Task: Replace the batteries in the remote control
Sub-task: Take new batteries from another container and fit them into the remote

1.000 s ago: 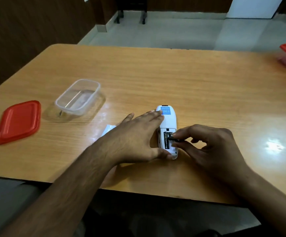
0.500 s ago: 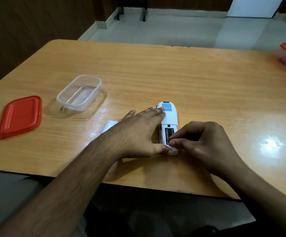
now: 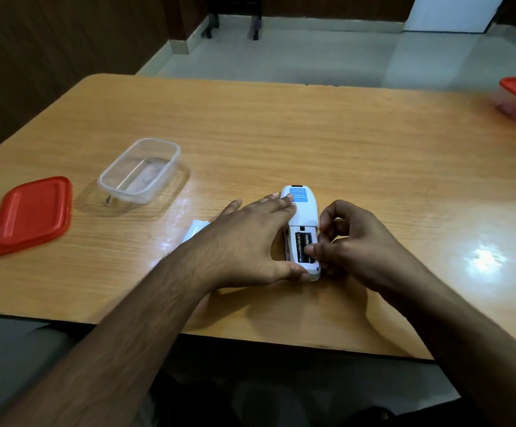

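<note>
Wooden counter point(image 3: 281, 134), remote point(image 3: 302, 211) lying face down near its front edge.
Left hand point(image 3: 244, 245) pressing flat along remote, grip relaxed, thumb at its near end; right hand point(image 3: 352, 245) curling fingers, thumb pressing batteries point(image 3: 301, 245) in open compartment. Tub point(image 3: 139, 171), red lid point(image 3: 32, 214) sitting well left.

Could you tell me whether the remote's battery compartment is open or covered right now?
Open: the remote lies back-up with no cover on, and dark batteries show in its compartment.
</note>
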